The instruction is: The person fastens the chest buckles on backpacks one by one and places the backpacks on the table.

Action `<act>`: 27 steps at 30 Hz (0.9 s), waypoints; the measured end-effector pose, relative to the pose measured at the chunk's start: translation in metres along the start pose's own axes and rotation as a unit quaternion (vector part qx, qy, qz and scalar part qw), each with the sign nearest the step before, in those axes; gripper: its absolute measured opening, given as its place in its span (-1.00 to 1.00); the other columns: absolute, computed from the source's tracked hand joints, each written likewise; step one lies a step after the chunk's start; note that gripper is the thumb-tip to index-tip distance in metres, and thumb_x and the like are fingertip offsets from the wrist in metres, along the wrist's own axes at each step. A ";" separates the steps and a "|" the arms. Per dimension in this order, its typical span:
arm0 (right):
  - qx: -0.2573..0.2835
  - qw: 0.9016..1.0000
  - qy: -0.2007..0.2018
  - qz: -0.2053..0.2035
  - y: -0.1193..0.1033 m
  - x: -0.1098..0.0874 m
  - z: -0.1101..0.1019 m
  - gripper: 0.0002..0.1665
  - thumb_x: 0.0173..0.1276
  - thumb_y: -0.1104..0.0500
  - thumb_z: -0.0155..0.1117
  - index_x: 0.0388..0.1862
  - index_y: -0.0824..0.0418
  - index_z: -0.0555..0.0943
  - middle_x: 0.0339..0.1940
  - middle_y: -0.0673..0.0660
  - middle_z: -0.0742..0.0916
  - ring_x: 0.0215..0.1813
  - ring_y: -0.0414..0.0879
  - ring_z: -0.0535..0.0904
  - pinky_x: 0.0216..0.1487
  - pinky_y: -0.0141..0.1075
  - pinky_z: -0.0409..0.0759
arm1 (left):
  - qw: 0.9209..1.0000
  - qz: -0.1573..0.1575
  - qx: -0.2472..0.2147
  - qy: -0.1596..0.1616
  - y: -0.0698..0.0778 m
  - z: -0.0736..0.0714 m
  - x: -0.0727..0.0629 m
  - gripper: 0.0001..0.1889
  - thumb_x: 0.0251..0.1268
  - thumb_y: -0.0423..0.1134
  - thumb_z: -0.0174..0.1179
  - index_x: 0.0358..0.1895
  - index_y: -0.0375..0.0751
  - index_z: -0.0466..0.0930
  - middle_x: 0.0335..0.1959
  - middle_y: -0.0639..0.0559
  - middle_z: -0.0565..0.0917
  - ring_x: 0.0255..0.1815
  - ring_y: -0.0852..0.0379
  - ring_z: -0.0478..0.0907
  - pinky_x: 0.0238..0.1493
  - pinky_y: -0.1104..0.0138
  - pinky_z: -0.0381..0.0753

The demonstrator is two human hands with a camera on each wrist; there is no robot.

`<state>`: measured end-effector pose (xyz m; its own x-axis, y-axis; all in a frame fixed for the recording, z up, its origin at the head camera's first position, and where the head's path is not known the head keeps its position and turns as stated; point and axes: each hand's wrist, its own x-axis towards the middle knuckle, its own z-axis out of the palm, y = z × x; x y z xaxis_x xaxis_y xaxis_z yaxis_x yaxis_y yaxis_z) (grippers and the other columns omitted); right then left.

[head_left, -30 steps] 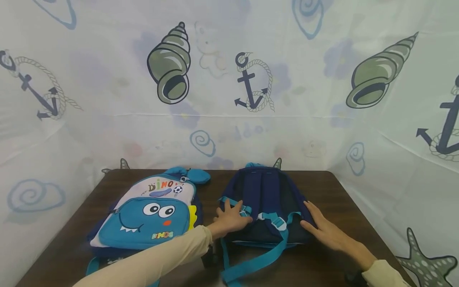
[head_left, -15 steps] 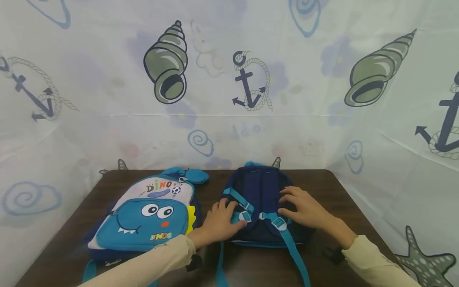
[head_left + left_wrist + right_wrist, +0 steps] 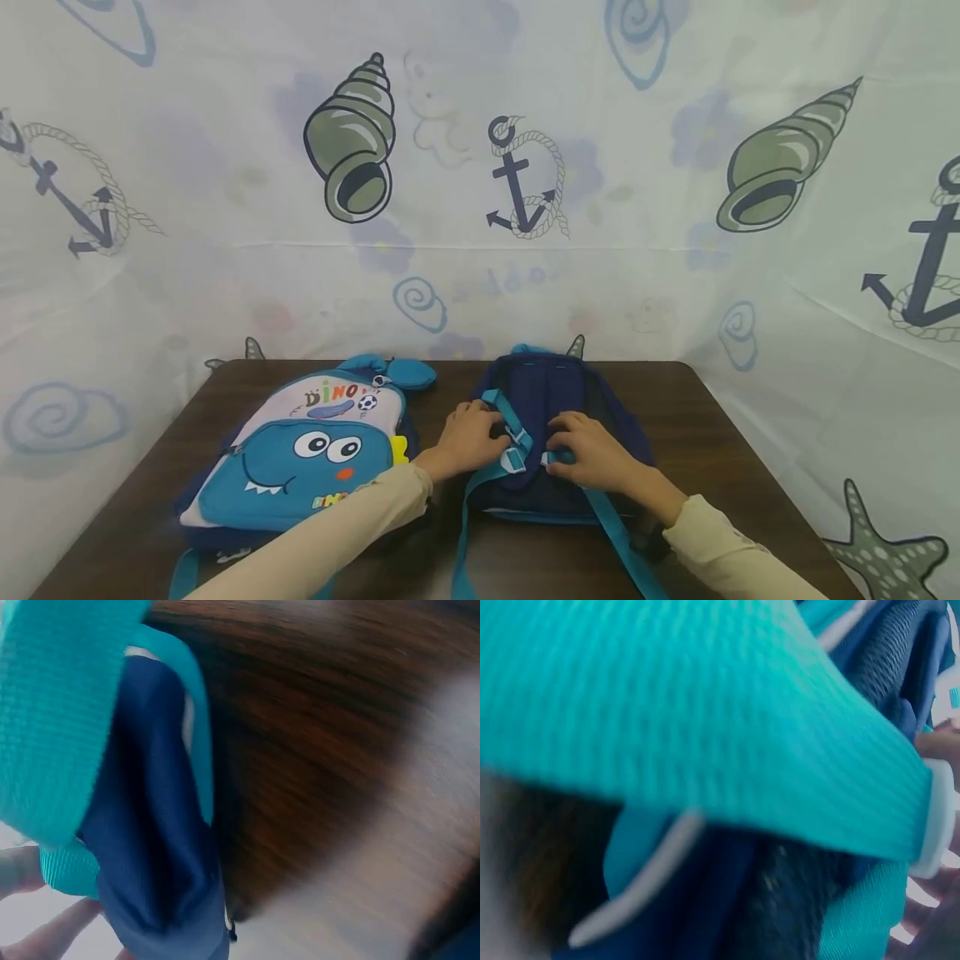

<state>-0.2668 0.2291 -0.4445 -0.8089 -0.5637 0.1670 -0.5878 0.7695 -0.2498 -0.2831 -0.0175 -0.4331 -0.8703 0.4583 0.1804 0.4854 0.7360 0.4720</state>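
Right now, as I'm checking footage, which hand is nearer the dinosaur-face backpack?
The left hand, just right of the dinosaur-face backpack, at the other backpack's left strap. The right hand is farther across, at its right strap.

The navy backpack (image 3: 551, 392) is smooth cloth with a rough mesh panel (image 3: 885, 664); its teal strap (image 3: 705, 727) is coarsely ribbed webbing meeting a smooth white plastic-looking buckle (image 3: 935, 817). At nine o'clock from it, the dinosaur backpack (image 3: 292, 479) looks like smooth matt fabric. The bench (image 3: 727, 475) shows wood grain with a soft sheen.
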 end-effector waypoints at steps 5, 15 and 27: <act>0.013 1.000 0.012 -0.015 0.000 -0.001 0.008 -0.77 0.30 0.07 0.40 -0.14 0.16 0.73 0.18 0.22 0.63 0.34 0.26 0.44 0.28 0.28 0.40 | 0.997 0.060 -0.038 -0.003 0.001 0.004 0.007 -0.66 0.35 -0.16 0.22 0.08 -0.27 0.69 0.13 -0.22 0.64 0.24 -0.24 0.51 0.36 -0.38 0.16; -0.017 0.992 0.078 -0.094 -0.003 0.000 0.003 -0.73 0.24 0.10 0.48 -0.11 0.13 0.67 -0.07 0.05 0.72 0.08 0.03 0.58 0.26 0.15 0.45 | 0.986 0.105 -0.113 -0.064 0.007 0.011 0.020 -0.71 0.45 -0.15 0.19 0.11 -0.17 0.69 0.09 -0.06 0.70 0.18 -0.03 0.60 0.31 0.05 0.49; -0.030 0.988 0.088 -0.123 0.005 -0.001 -0.001 -0.82 0.26 0.10 0.45 -0.17 0.08 0.71 -0.12 -0.01 0.73 0.05 0.01 0.58 0.19 0.14 0.49 | 0.969 0.150 -0.166 -0.105 0.013 0.015 0.018 -0.63 0.59 -0.19 -0.01 0.33 -0.16 0.53 0.13 0.00 0.68 -0.15 0.25 0.56 -0.08 0.44 0.55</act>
<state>-0.2689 0.2341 -0.4450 -0.6283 -0.6787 0.3803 -0.7619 0.6356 -0.1245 -0.2917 0.0075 -0.4367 -0.6407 0.7442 0.1887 0.6297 0.3687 0.6838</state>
